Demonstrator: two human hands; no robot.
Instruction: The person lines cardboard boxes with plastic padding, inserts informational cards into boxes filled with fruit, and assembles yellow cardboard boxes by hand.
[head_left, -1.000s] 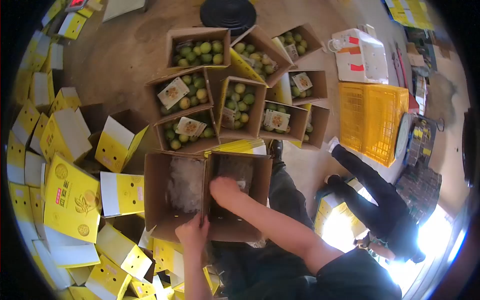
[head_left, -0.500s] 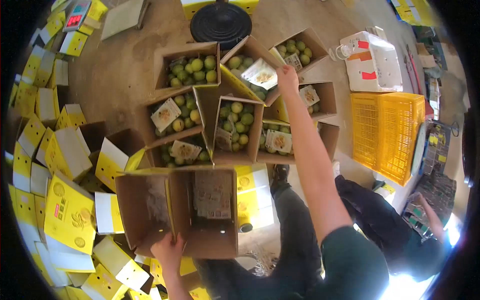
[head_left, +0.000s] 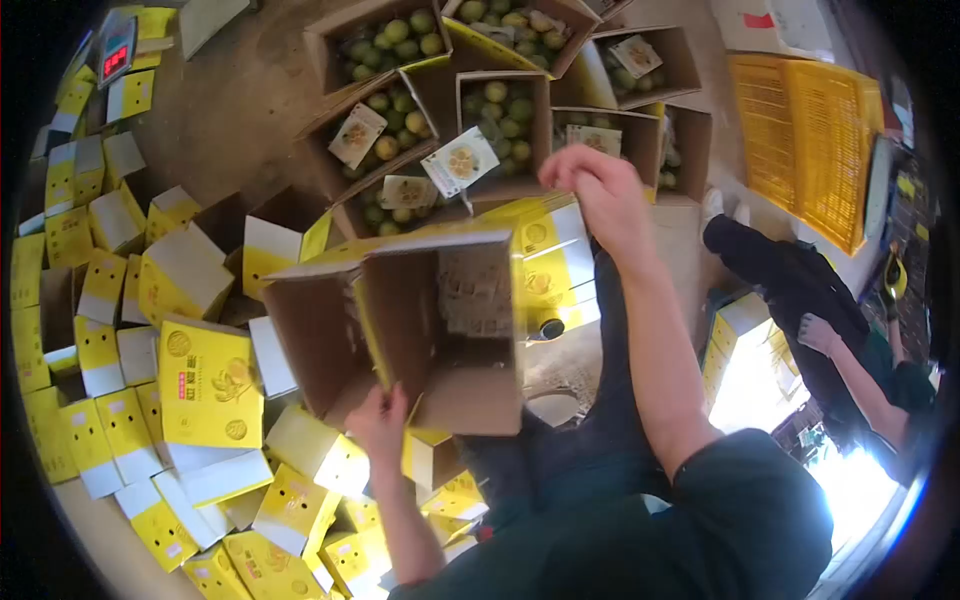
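My left hand (head_left: pixel 380 420) is closed on the adjoining front edges of two open cardboard boxes (head_left: pixel 465 390), held side by side and tilted toward me. Printed paper shows on the inner wall of the right-hand box. To their upper right is my right hand (head_left: pixel 597 195), its fingers curled; whether anything is in them is hidden. A printed card (head_left: pixel 460 162) shows over the front left corner of the middle fruit box (head_left: pixel 545 105), apart from my right hand. Round green and yellowish fruits (head_left: pixel 505 125) fill that box. More cards lie on fruits in neighbouring boxes.
Many yellow and white cartons (head_left: pixel 210 385) crowd the left side. A yellow plastic crate (head_left: pixel 805 140) stands at the right, near a white foam box (head_left: pixel 775 25). Another person (head_left: pixel 800 270) is at the right. A scale with a red display (head_left: pixel 117 60) stands far left.
My view has shifted, so the fruit boxes sit higher. My right hand has drawn back from the upper box and no longer shows the card it held. My left hand still grips the two boxes.
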